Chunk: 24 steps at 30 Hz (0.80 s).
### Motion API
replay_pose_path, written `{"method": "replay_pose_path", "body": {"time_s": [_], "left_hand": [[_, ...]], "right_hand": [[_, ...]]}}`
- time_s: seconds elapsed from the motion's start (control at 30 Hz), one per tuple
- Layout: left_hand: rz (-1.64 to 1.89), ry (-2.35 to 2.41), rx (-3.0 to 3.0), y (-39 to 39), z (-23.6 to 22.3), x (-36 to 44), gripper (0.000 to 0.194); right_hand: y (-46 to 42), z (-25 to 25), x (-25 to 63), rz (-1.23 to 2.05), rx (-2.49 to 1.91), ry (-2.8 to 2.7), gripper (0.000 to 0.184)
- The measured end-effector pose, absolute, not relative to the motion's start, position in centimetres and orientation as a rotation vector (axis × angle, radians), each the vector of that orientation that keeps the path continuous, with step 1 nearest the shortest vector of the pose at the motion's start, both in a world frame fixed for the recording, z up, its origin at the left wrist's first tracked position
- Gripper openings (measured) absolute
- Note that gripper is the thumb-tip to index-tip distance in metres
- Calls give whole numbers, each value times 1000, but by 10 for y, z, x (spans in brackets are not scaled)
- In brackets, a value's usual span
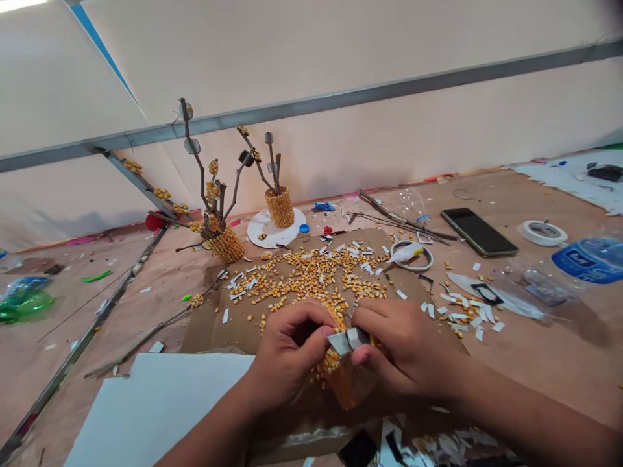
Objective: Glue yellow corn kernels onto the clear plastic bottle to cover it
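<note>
In the head view, we take the cardboard sheet (207, 321) as our landmark. Both hands are above its near half, close together. Our left hand (292, 353) pinches a pale strip (337, 342) between thumb and forefinger; our right hand (409, 344) grips a small tool (357, 336) with a grey end, which meets the strip — the fingers hide the rest of it. Below the hands, over the same part of the cardboard, we see an amber, see-through cup (346, 388) with kernels about its upper part; the hands partly cover it.

Loose corn kernels (296, 280) and white scraps spread over the middle of the cardboard. On its right part a glue tube (407, 253) rests across a ring of tape (427, 261). By its far left corner leans a corn-covered pot (224, 244) with twigs; beyond its far edge a smaller pot (280, 209) stands on a white disc (257, 232). Off its right side we find a phone (479, 231), a white tape roll (528, 231) and a blue-labelled bottle (588, 259) — and, near its left edge, white paper (160, 402).
</note>
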State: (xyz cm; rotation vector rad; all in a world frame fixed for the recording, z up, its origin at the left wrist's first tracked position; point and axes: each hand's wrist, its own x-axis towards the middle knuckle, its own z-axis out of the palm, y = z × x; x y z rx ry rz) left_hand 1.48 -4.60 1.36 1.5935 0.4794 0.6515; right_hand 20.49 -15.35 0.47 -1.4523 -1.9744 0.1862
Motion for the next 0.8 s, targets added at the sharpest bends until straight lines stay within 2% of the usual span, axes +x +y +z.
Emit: {"method": "replay_pose_path", "body": {"time_s": [0.43,0.67,0.8], "left_hand": [[691,349,1619,-51,5,14,24],[761,313,1565,-55,5,16,23],[760,380,1695,-52,5,17,17]], "right_hand": [[-157,5,197,157,-1407,-1958,62],[-150,-3,216,-23,-1608,-1587,49],[-151,4,212,256,-1485,-1528,31]]}}
